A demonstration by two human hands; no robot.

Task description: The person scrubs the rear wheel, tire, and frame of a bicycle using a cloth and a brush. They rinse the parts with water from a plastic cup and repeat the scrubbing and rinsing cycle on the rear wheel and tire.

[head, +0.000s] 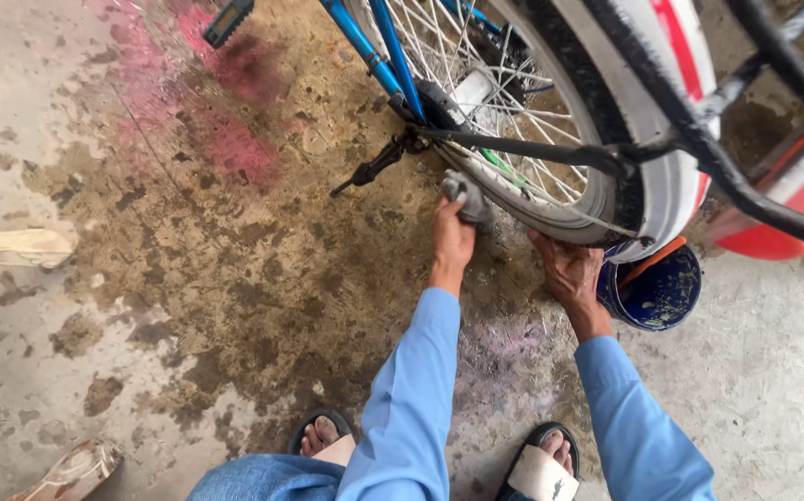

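Down at the bicycle's rear wheel [522, 121], both bare hands work close to the rim. The left hand [452, 239] is closed around a grey rag [468, 197], which is pressed against the tyre at about seven o'clock on the wheel, just below the kickstand [379, 165]. The right hand [571, 274] sits at about five o'clock from the rag, with its fingers curled against the underside of the tyre near the white mudguard [666, 181]; whether it actually holds anything cannot be told. Both arms wear light blue sleeves [416, 399]. A blue bucket [654, 289] stands on the floor just beside the right hand, at its three o'clock. Stained, damp concrete floor [188, 278] spreads around, with pink patches toward eleven o'clock. Two sandalled feet [541, 464] show at six o'clock.
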